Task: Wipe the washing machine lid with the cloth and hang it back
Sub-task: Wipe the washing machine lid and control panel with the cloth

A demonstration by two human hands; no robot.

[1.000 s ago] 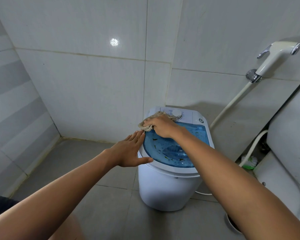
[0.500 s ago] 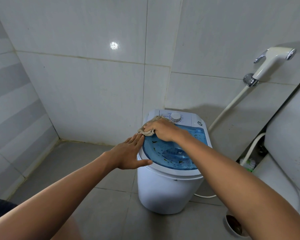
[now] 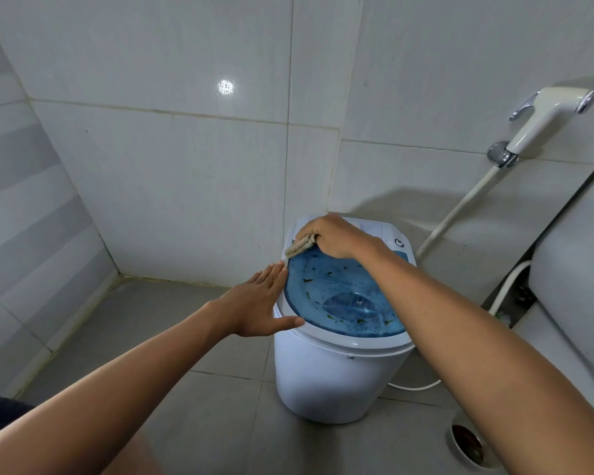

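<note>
- Small white top-load washing machine [image 3: 326, 382] sits on the grey tiled floor [image 3: 124, 323], tucked into the far corner by the white tiled wall [image 3: 172, 173].
- Its see-through blue plastic lid [image 3: 340, 303] is closed and pretty grubby, with dark specks and bits of leaf all over it.
- The person's right hand [image 3: 333, 234] has its fingers curled tight around a bunched beige cloth [image 3: 299, 247], pressed down at the lid's far-left edge.
- The left hand [image 3: 258, 306] is flat with fingers spread wide, holding nothing, resting on the machine's white rim on the left side, thumb lying along the rim.
- White handheld bidet sprayer [image 3: 546, 114] hangs on the wall to the right, and there's a round floor drain [image 3: 467, 443] near right.
</note>
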